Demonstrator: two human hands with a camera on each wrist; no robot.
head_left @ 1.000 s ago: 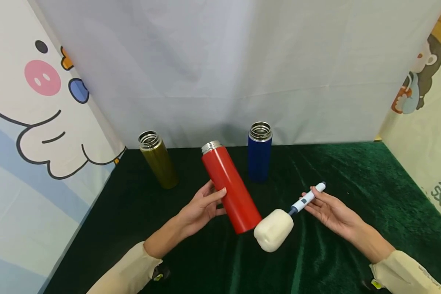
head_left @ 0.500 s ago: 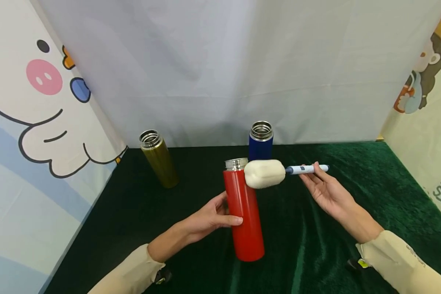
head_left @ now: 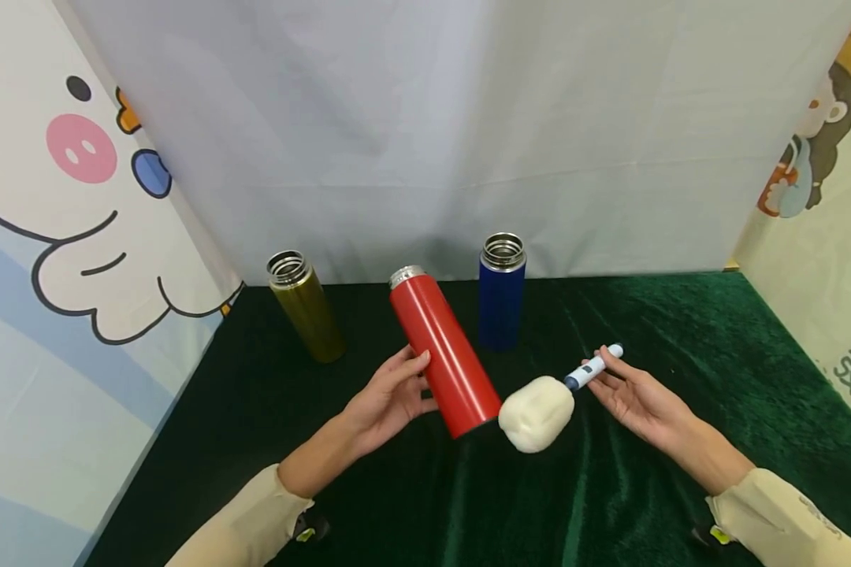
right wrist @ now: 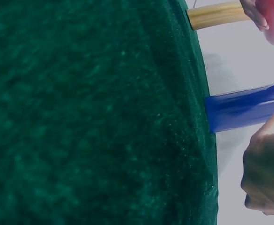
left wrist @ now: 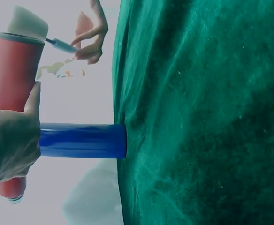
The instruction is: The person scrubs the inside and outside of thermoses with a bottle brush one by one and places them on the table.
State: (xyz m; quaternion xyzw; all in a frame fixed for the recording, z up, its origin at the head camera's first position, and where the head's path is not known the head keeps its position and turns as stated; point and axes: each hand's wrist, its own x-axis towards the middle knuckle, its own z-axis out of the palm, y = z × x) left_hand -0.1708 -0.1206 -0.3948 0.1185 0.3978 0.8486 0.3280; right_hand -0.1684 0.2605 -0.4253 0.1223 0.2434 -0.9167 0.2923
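Above the green surface (head_left: pixel 645 488), the left hand (head_left: pixel 386 398) grips a tilted red flask (head_left: pixel 443 354). The right hand (head_left: pixel 634 398) pinches a sponge brush (head_left: pixel 539 409) by its handle, the sponge head beside the flask's base.

red flask (head_left: pixel 443 352), green cloth (head_left: pixel 645 472)

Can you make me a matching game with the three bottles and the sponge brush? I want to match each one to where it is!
Things:
1. red bottle
2. blue bottle
3. olive bottle
4. sponge brush

Places:
A. standing at the back, farthest left
B. tilted, gripped by the left hand
C. handle pinched by the right hand
D. standing upright at the back, behind the brush

Pairs: 1-B, 2-D, 3-A, 4-C
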